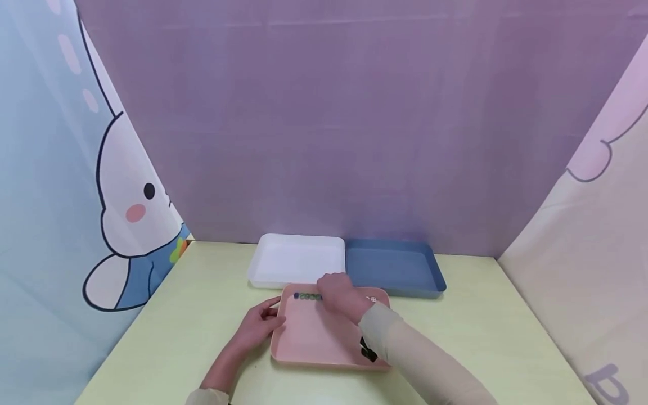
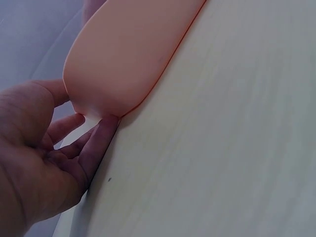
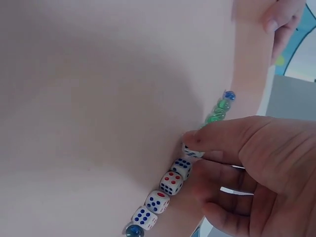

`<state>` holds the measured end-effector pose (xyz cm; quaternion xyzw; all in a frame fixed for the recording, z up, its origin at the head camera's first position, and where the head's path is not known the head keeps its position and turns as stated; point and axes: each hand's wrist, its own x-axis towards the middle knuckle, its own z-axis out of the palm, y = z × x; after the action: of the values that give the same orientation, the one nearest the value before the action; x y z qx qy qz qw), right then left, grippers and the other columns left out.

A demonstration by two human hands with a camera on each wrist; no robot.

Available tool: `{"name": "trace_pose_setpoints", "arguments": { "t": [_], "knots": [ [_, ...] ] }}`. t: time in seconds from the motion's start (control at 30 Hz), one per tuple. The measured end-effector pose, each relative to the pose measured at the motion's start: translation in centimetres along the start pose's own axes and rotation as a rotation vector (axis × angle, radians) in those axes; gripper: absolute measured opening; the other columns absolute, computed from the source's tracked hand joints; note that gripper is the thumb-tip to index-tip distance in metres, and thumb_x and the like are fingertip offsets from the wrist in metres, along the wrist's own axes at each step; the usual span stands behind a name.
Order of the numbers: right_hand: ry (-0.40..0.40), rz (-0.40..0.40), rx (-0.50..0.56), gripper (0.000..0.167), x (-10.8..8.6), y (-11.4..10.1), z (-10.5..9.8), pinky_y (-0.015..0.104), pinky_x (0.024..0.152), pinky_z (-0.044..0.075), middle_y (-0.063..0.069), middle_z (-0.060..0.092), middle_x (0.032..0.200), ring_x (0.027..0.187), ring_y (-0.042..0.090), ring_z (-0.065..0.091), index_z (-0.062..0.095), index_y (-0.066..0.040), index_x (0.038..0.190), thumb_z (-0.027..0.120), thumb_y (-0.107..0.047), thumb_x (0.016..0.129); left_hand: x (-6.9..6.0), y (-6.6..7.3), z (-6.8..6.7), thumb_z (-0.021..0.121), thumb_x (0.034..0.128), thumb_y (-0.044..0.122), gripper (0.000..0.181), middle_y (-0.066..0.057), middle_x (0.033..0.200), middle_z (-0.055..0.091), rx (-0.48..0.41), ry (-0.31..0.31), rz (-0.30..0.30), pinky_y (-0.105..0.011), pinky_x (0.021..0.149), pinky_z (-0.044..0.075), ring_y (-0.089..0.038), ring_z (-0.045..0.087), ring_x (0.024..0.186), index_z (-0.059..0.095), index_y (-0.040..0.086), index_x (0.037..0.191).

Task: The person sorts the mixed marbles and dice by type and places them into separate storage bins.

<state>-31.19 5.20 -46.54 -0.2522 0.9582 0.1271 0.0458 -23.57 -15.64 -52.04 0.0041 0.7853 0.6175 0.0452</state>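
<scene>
White die (image 3: 193, 152), one, in right hand (image 3: 254, 160)

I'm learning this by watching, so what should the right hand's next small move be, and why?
Probably ease its pinch and leave the white die in place: the right hand has it in line between the green marbles and the other dice, while the left hand holds the side of the pink tray.

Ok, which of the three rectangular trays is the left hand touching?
The pink rectangular tray, frontmost, with white dice inside; the white rectangular tray and blue rectangular tray lie behind.
</scene>
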Motion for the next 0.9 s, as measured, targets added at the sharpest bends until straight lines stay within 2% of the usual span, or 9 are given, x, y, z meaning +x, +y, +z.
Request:
{"name": "trace_pose_setpoints", "arguments": {
  "t": [0.1,0.2,0.27,0.37,0.5,0.6,0.7,0.8,0.9],
  "knots": [
    [-0.003,-0.008,0.062,0.009,-0.5,0.2,-0.2,0.031,0.050,0.043,-0.001,0.049,0.065,0.057,0.014,0.046,0.060,-0.016,0.080,0.063,-0.015,0.088,0.3,-0.7,0.0,0.068,0.0881,0.001,0.054,-0.020,0.108,0.064,-0.004,-0.001,-0.001,-0.036,0.068,0.056,-0.022,0.061,0.084,0.049,-0.004,0.138],
    [0.018,-0.028,0.110,0.022,-0.8,0.7,-0.4,0.030,0.047,0.032,-0.004,0.037,0.059,0.054,0.013,0.032,0.050,-0.018,0.070,0.063,-0.011,0.086,0.6,-1.2,-0.1,0.069,0.0878,0.004,0.054,-0.016,0.106,0.065,-0.006,0.000,0.003,-0.034,0.068,0.056,-0.021,0.061,0.084,0.050,-0.002,0.138],
    [0.045,-0.051,0.157,0.028,-1.1,1.1,-0.6,0.030,0.047,0.028,-0.005,0.034,0.059,0.055,0.013,0.028,0.045,-0.019,0.067,0.065,-0.010,0.084,0.7,-1.3,-0.1,0.070,0.0874,0.004,0.054,-0.015,0.104,0.065,-0.006,0.003,0.004,-0.033,0.067,0.056,-0.021,0.061,0.084,0.051,-0.001,0.138],
    [0.068,-0.089,0.271,0.028,-1.6,2.0,-1.0,0.029,0.049,0.027,-0.006,0.037,0.061,0.057,0.012,0.029,0.046,-0.019,0.067,0.068,-0.009,0.082,0.6,-1.2,-0.1,0.071,0.0865,0.004,0.054,-0.014,0.101,0.065,-0.006,0.009,-0.001,-0.033,0.067,0.056,-0.021,0.062,0.083,0.052,0.000,0.137],
    [0.105,-0.131,0.468,0.014,-2.2,3.5,-1.2,0.029,0.054,0.036,-0.006,0.050,0.072,0.063,0.013,0.042,0.060,-0.017,0.076,0.069,-0.008,0.081,0.5,-1.0,-0.1,0.071,0.0864,0.005,0.053,-0.013,0.101,0.064,-0.001,0.012,-0.008,-0.033,0.066,0.056,-0.021,0.061,0.082,0.053,0.000,0.136],
    [0.155,-0.165,0.605,0.007,-2.3,4.6,-1.2,0.033,0.066,0.045,-0.003,0.059,0.088,0.078,0.018,0.054,0.067,-0.017,0.082,0.069,-0.010,0.084,0.4,-0.9,-0.2,0.072,0.0865,0.005,0.052,-0.013,0.100,0.064,0.005,0.020,-0.013,-0.033,0.065,0.056,-0.021,0.062,0.081,0.054,0.001,0.135],
    [0.218,-0.175,0.697,0.004,-2.4,5.8,-0.8,0.041,0.085,0.048,0.006,0.061,0.114,0.109,0.027,0.056,0.069,-0.017,0.083,0.072,-0.014,0.085,0.4,-1.0,-0.2,0.072,0.0864,0.005,0.052,-0.013,0.101,0.065,0.003,0.025,-0.015,-0.033,0.063,0.055,-0.021,0.062,0.081,0.054,0.000,0.135],
    [0.275,-0.145,0.740,0.006,-2.5,7.0,-0.6,0.053,0.100,0.040,0.018,0.050,0.138,0.133,0.038,0.038,0.070,-0.017,0.083,0.076,-0.018,0.083,0.4,-1.1,-0.2,0.072,0.0865,0.005,0.052,-0.013,0.101,0.065,0.000,0.024,-0.010,-0.032,0.062,0.055,-0.021,0.061,0.080,0.054,0.000,0.135],
    [0.320,-0.099,0.744,0.007,-2.7,8.5,-0.4,0.065,0.106,0.025,0.022,0.037,0.149,0.140,0.045,0.022,0.071,-0.017,0.084,0.077,-0.021,0.083,0.5,-1.2,-0.1,0.072,0.0868,0.006,0.052,-0.013,0.102,0.065,-0.010,0.016,-0.005,-0.031,0.062,0.055,-0.022,0.061,0.080,0.054,0.000,0.135]
  ]
}}
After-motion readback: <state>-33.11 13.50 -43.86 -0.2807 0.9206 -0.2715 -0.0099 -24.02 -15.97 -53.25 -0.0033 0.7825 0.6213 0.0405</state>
